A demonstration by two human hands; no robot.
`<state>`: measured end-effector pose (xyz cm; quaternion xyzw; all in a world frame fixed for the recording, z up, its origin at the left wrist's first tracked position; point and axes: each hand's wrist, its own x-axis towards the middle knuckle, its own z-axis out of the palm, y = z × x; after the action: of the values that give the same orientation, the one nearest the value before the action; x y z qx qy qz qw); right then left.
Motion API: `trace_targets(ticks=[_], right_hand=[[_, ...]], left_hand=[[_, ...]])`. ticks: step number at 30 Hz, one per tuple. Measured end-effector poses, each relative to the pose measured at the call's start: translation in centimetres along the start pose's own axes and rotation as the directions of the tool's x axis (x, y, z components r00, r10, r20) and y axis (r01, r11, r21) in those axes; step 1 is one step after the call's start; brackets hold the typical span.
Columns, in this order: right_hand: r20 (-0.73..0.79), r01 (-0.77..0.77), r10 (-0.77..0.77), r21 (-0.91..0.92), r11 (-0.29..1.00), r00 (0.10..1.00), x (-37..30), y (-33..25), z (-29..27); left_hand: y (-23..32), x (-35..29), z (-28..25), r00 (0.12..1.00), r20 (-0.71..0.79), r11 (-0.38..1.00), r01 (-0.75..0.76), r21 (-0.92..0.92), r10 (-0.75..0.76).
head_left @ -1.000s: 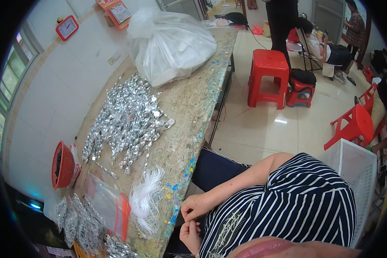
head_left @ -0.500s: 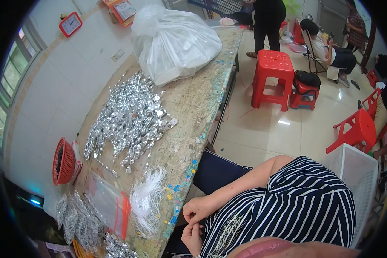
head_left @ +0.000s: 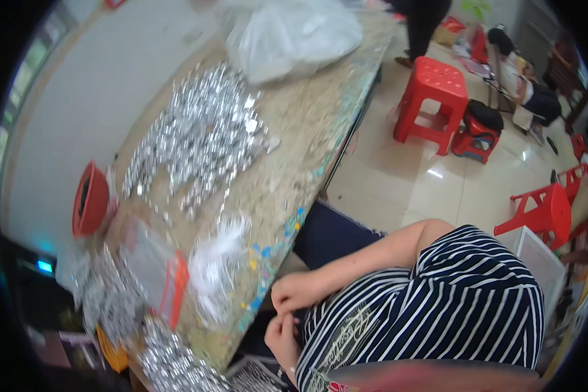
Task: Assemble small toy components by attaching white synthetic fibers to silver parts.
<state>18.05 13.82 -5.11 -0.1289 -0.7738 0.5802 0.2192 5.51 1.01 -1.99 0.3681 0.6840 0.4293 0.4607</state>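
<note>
head view, the only one, motion-blurred. right hand (head_left: 293, 292) just off the near table edge, in front of the wearer's striped shirt (head_left: 444, 307); fingers curled in, tips drawn down toward the other hand. left hand (head_left: 282, 336) directly below it, fingers bent, tips up close to the right's. fingertips meet or nearly meet, can't tell which. can't tell either if something thin is pinched between them, too small and blurred.

nearest thing to both hands: bundle of white strands (head_left: 214, 277), loose and fanned, lying on the worn table (head_left: 304, 127) near its paint-spotted edge, apart from the hands. clear plastic bag with a red-orange edge (head_left: 151, 258) flat just left of the bundle. big heap of silver strands (head_left: 196, 130) farther up the table, spread out. second silver bunch (head_left: 176, 359) at the lower edge; more silver pieces (head_left: 114, 297), look to be in clear wrap, to the left of that.

red basket (head_left: 91, 199) tilted up near the wall. bulging white bag (head_left: 297, 39) on the table's far end. on the floor to the right: tall red stool (head_left: 431, 98), low red stool (head_left: 477, 140) with a black bag (head_left: 483, 116) on top.
</note>
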Motion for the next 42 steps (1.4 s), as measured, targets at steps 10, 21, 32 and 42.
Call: trace_targets(ticks=[10,21,32,42], right_hand=[[0.127,-0.503,0.492,0.352,0.789,0.861,3.0,-5.0,-3.5],[0.228,-0.471,0.412,0.418,0.777,0.882,4.8,-4.0,-1.1],[0.153,-0.463,0.445,0.454,0.761,0.882,3.9,-4.0,-2.1],[0.151,-0.413,0.391,0.471,0.779,0.908,2.5,-3.9,-3.0]], left_hand=[[3.4,1.5,-0.7,0.986,-0.164,0.973,-0.022,-0.229,-0.016],[2.1,0.2,-1.3,0.971,-0.239,0.861,-0.114,-0.496,-0.009],[2.0,0.2,-0.7,0.97,-0.243,0.838,-0.132,-0.53,-0.001],[2.5,0.5,0.1,0.978,-0.207,0.851,-0.125,-0.511,0.019]])
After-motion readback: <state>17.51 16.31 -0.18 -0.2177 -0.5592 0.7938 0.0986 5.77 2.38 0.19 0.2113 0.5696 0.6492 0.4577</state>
